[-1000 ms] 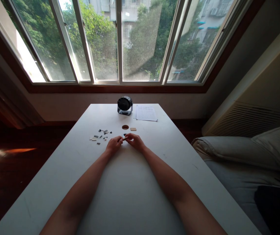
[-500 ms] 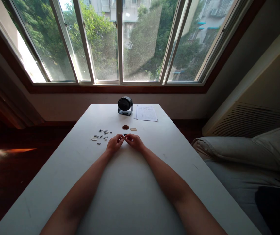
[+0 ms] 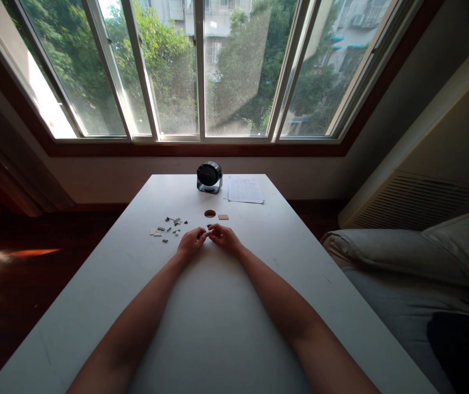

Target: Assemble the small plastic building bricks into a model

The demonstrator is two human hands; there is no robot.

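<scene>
While small grey, black and white pieces (image 3: 161,229) lie scattered left of the round hole (image 3: 210,214), our left hand (image 3: 192,241), on the hole's near side, grips a pale piece (image 3: 207,234). We see this small piece nearer us than the hole, mostly hidden, a dark bit (image 3: 209,226) showing between them. Our right hand (image 3: 224,238) pinches it too; a tan, studded block (image 3: 223,217) lies right of the hole.

Left hand (image 3: 192,241) and right hand (image 3: 225,237) pinch a piece (image 3: 207,233). Loose parts (image 3: 161,229) lie at its nine o'clock, a black device (image 3: 209,175) at twelve.
</scene>
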